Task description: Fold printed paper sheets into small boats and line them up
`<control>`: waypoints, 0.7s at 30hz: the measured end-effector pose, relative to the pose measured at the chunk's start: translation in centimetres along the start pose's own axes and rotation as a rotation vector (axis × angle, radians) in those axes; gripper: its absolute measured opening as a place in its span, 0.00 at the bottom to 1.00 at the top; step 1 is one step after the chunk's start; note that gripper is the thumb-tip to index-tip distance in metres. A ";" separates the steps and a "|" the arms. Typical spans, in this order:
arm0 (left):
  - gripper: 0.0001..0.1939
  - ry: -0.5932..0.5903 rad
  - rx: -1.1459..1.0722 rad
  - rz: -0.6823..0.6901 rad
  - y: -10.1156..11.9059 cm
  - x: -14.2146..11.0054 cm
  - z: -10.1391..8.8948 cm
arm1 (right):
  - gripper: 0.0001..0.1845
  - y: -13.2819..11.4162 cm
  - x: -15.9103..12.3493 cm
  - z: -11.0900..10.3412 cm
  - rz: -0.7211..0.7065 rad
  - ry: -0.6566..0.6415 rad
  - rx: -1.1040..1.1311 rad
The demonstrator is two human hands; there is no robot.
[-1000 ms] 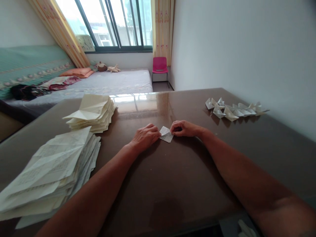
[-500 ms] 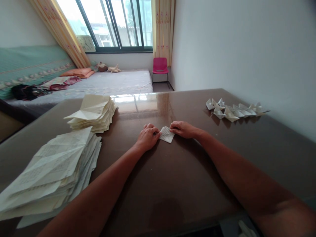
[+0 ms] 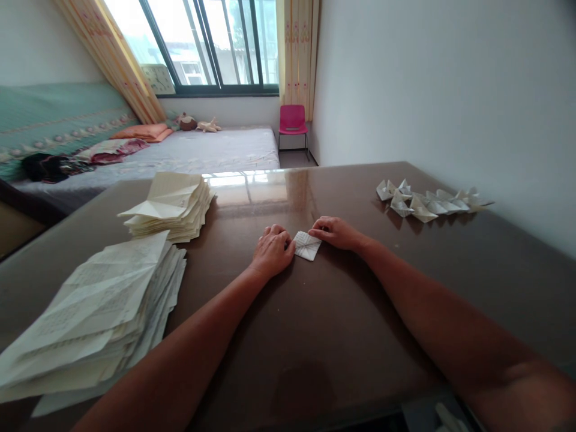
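A small folded paper square [image 3: 308, 246] with writing on it lies on the brown table between my hands, one corner pointing toward me. My left hand [image 3: 273, 249] rests at its left corner, fingers curled and closed on that edge. At the upper right corner, my right hand [image 3: 335, 232] pinches the paper between thumb and fingertips. Several folded paper shapes [image 3: 423, 210], pointed like little boats, stand grouped at the table's right side.
A large stack of written sheets [image 3: 103, 294] sits at the left front, with a second, yellowish stack [image 3: 168, 207] behind it. Beyond the glossy table [image 3: 279, 336] are a bed [image 3: 225, 147] and a pink chair [image 3: 292, 120]. A white wall runs along the right.
My right hand has lifted slightly up and to the right at the paper's corner. The square has shifted a little to the right, and my left hand has moved with it.
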State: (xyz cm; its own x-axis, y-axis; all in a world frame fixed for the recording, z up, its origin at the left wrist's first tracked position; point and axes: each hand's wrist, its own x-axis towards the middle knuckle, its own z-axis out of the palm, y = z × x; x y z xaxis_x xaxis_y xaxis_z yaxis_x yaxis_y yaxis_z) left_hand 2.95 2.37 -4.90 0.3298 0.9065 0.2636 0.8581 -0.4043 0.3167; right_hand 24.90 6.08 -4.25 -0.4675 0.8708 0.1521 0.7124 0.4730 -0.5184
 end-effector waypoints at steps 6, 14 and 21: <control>0.12 0.005 0.019 -0.018 0.4 -0.2 -0.1 | 0.17 0.4 0.0 -0.4 -0.044 -0.096 0.106; 0.13 -0.019 0.075 -0.029 0.6 -0.1 -0.2 | 0.16 -0.6 0.2 0.1 0.014 -0.082 -0.184; 0.14 -0.037 0.139 -0.013 0.9 -0.2 -0.5 | 0.20 -1.7 0.1 0.2 0.086 -0.067 -0.392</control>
State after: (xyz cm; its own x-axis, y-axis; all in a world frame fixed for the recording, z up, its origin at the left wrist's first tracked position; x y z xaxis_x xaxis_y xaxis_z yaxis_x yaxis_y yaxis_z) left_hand 3.48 1.81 -4.20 0.3306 0.9162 0.2262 0.9077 -0.3744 0.1895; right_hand 23.58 5.31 -3.53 -0.4214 0.9048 0.0605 0.8898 0.4255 -0.1649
